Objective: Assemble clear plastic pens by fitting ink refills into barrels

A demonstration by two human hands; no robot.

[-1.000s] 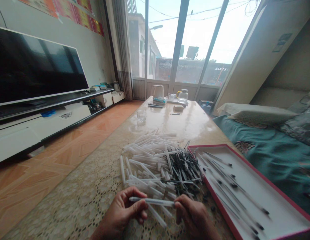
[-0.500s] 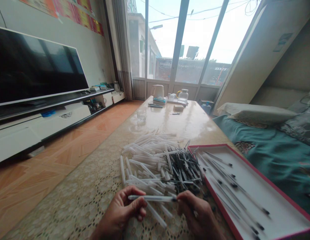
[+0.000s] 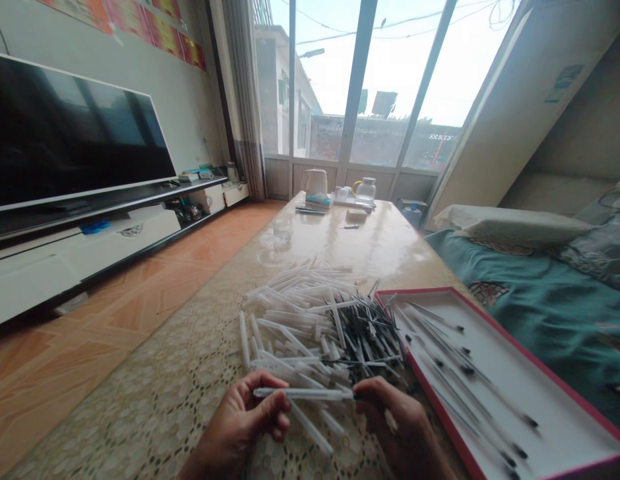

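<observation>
Held level between both hands is a translucent white pen [image 3: 317, 394] with a dark refill showing inside it. My left hand [image 3: 250, 413] pinches its left end between thumb and fingers. At the other end, my right hand [image 3: 390, 420] grips the dark tip, which is mostly hidden by its fingers. Just beyond the hands lies a pile of clear white pen barrels [image 3: 285, 313], with black refills [image 3: 370, 333] heaped against its right side. Several assembled pens [image 3: 470, 373] with black ends rest in the pink-edged white box lid [image 3: 535, 373] on the right.
The patterned table [image 3: 140, 400] runs away toward the windows. Farther along stand a drinking glass [image 3: 282, 231], a glass jug [image 3: 366, 189] and a small box [image 3: 357, 215]. A sofa with a green cover [image 3: 515, 280] is on the right, a television [image 3: 80, 133] on the left.
The dark refill end at the right has gone further into the barrel, close to my right fingers. Both hands have barely shifted.
</observation>
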